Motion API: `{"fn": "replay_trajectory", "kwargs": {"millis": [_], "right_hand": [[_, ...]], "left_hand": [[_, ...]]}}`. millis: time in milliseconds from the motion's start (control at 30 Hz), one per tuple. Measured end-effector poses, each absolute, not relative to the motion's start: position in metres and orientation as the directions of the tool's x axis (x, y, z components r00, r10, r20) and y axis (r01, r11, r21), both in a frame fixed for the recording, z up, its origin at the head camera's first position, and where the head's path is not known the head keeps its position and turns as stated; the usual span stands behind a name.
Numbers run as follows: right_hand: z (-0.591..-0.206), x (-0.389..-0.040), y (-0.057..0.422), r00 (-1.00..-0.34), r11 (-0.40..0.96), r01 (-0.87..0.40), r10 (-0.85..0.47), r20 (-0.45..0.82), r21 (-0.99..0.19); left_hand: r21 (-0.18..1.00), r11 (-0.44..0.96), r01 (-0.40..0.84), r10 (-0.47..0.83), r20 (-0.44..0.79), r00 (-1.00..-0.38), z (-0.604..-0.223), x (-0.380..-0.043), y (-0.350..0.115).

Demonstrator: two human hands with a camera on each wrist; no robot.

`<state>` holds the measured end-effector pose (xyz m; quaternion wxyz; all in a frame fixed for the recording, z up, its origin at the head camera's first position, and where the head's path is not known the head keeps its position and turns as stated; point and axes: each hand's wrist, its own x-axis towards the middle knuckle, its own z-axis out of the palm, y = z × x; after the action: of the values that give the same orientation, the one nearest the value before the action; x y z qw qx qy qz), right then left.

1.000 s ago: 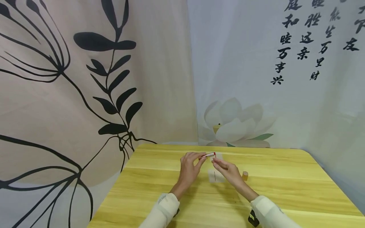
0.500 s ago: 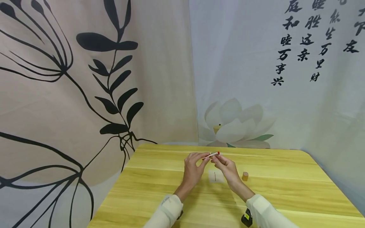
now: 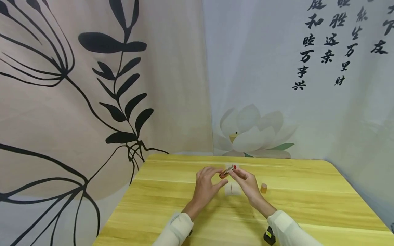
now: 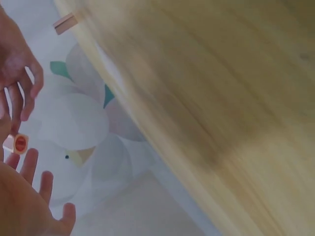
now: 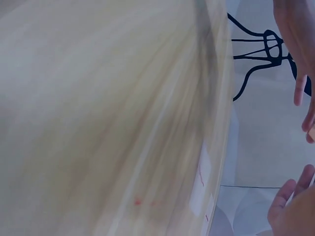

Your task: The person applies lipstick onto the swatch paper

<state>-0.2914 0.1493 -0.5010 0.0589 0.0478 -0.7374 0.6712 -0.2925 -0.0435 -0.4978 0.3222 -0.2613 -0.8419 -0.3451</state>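
Observation:
A lipstick (image 3: 227, 172) with a red tip is held up in the head view, tilted, its base toward the left. My right hand (image 3: 248, 185) pinches it near the silver part with thumb and fingertips. My left hand (image 3: 205, 186) has its index fingertip at the base, the thumb apart below. The left wrist view shows the base end (image 4: 20, 143) with a red oval, beside spread left fingers (image 4: 47, 184). Only edges of both hands show in the right wrist view. Beneath the hands lies white paper (image 3: 229, 190) with a red line on it.
An orange-brown lipstick cap (image 3: 263, 188) stands on the wooden table (image 3: 307, 194), right of the right hand. More white paper lies farther back. Small red marks (image 5: 138, 202) show on the tabletop. A printed curtain (image 3: 172, 85) hangs behind the table.
The left hand's thumb has moved away from the lipstick, so its base now shows. The lipstick tilts more steeply, with the right fingertips at its silver part. The right hand has moved slightly left.

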Motion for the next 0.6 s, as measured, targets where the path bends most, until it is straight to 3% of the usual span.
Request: {"fn": "replay_trajectory", "kwargs": {"millis": [333, 600], "right_hand": [[-0.5076, -0.2889, 0.1454, -0.966, 0.181, -0.259, -0.055, 0.253, -0.949], [-0.5053, -0.2855, 0.1398, -0.961, 0.209, -0.275, -0.048, 0.271, -0.938]], "left_hand": [[0.399, 0.665, 0.631, 0.248, 0.679, -0.691, -0.5076, -0.2904, -0.0530], [0.407, 0.679, 0.611, 0.223, 0.679, -0.700, -0.5081, -0.2884, -0.0535]]}}
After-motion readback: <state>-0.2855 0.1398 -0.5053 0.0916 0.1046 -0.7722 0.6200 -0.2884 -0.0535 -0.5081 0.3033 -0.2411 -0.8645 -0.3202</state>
